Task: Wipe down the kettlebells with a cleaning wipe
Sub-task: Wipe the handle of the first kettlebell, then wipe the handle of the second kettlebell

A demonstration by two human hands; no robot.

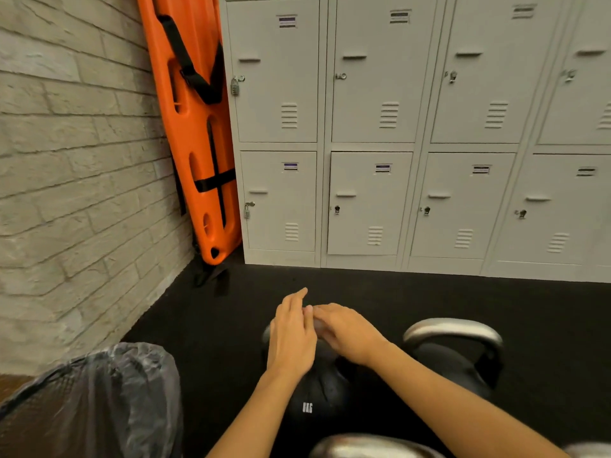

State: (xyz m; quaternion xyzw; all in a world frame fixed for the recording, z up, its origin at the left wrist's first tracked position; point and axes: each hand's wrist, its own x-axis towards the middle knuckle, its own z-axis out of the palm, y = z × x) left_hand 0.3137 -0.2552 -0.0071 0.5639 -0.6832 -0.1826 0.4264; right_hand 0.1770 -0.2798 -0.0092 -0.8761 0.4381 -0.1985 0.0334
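Here a black kettlebell [319,395] sits on the dark floor [363,292], low centre, white lettering on its body. Both hands meet over its handle: left hand [291,338] fingers straight, laid flat; right hand [347,328] curled downward beside it, fingertips touching the left. Something pale shows between them, too blurred to name, so right grip cannot tell. Second kettlebell [459,355], steel handle, just right. Another steel handle [370,449] at bottom edge. Lined bin [96,401] bottom left. Grey lockers [413,127] behind, orange board [195,127] leaning in the corner by the brick wall [72,160].
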